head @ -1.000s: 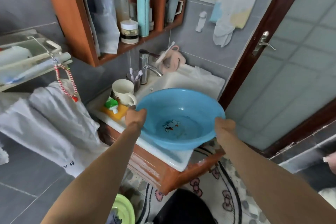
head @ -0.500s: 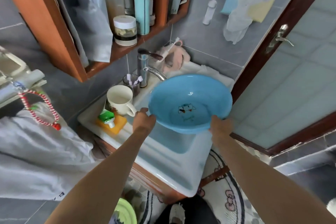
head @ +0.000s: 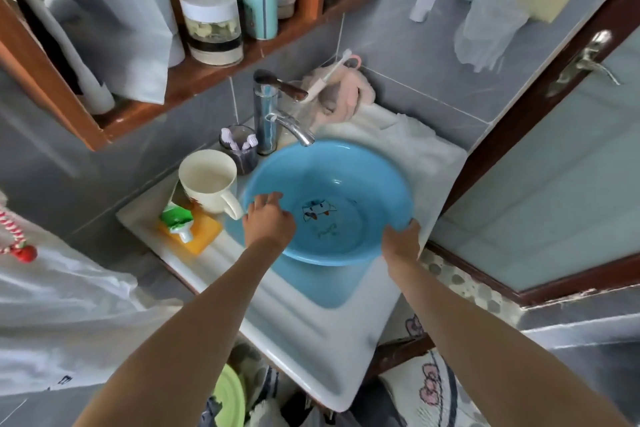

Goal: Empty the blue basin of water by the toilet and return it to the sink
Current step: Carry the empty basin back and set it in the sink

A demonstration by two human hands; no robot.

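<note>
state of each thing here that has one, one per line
basin: looks empty, upright, over the sink, spout just above its far rim
left hand: fingers spread, opening at the near-left rim
right hand: gripping the near-right rim
tap: no water running
mug: upright beside the basin
green tube: capped, lying on an orange block
jar: lidded, on the shelf
door: looks shut

Both forearms and hands bare, sleeveless.
</note>
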